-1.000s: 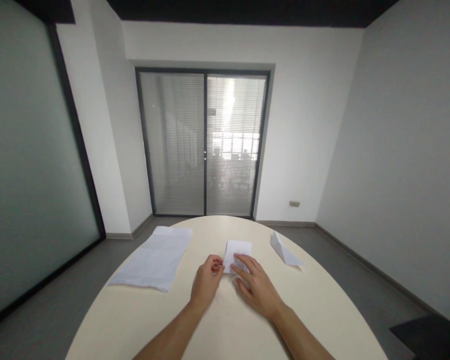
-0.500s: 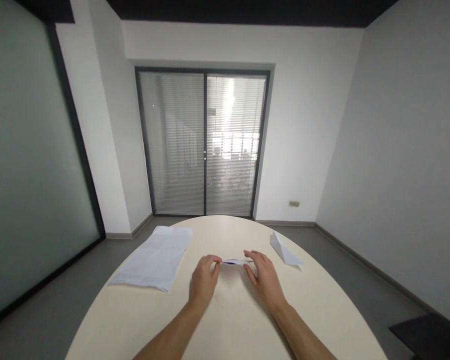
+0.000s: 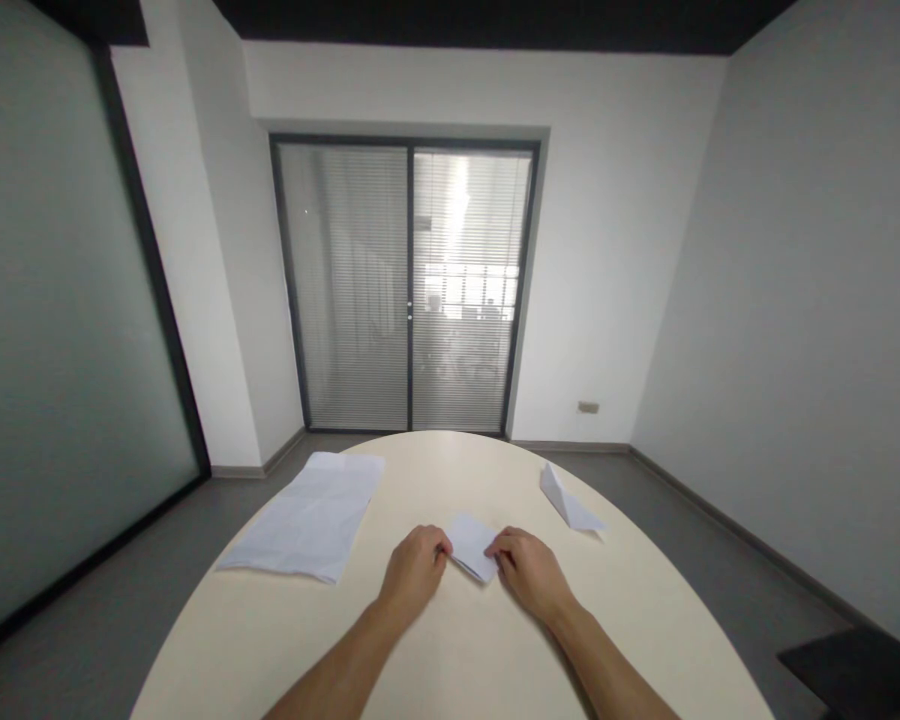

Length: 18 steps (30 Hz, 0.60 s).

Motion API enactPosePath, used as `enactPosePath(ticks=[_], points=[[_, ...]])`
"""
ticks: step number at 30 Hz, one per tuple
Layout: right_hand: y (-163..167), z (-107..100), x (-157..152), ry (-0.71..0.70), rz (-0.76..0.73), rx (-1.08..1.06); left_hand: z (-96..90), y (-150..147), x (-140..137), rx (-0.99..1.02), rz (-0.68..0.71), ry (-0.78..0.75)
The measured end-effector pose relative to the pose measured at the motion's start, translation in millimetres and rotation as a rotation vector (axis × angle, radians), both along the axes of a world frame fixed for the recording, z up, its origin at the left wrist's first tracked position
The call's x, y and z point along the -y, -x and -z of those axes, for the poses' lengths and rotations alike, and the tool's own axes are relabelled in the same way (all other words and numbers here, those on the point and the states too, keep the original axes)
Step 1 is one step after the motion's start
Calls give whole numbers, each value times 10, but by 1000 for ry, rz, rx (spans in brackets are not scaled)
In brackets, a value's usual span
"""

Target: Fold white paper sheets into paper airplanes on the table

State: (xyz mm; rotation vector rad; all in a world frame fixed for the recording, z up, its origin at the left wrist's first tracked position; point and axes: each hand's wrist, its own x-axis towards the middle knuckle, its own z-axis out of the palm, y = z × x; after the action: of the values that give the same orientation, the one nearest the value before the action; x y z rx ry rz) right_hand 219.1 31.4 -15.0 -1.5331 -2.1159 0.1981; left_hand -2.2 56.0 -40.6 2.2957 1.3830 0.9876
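Over the round cream surface (image 3: 450,655), I see the left hand (image 3: 416,560) and right hand (image 3: 529,570), fingers pinching a small folded white paper square (image 3: 471,543) at opposite corners. I judge its folding partway done; beyond, a large white paper sheet (image 3: 307,515) lies flat left, a pointed folded white paper (image 3: 568,503) right.

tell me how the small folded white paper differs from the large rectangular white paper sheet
The small folded white paper is held by the left hand and right hand; the large rectangular white paper sheet lies untouched. The folded paper is far smaller than the sheet. Both are white.
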Motion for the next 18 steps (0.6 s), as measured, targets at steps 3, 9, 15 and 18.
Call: enactPosePath(ticks=[3, 9, 15, 18], points=[[6, 16, -9, -5, 39, -45, -14, -16, 42, -33, 131, -29], [29, 83, -41, 9, -132, -95, -74, -54, 88, -110, 299, -92], [74, 11, 30, 161, -242, 91, -185, -82, 169, -133, 192, -119], [69, -46, 56, 213, -266, 116, -189, -98, 181, -78, 179, -128]])
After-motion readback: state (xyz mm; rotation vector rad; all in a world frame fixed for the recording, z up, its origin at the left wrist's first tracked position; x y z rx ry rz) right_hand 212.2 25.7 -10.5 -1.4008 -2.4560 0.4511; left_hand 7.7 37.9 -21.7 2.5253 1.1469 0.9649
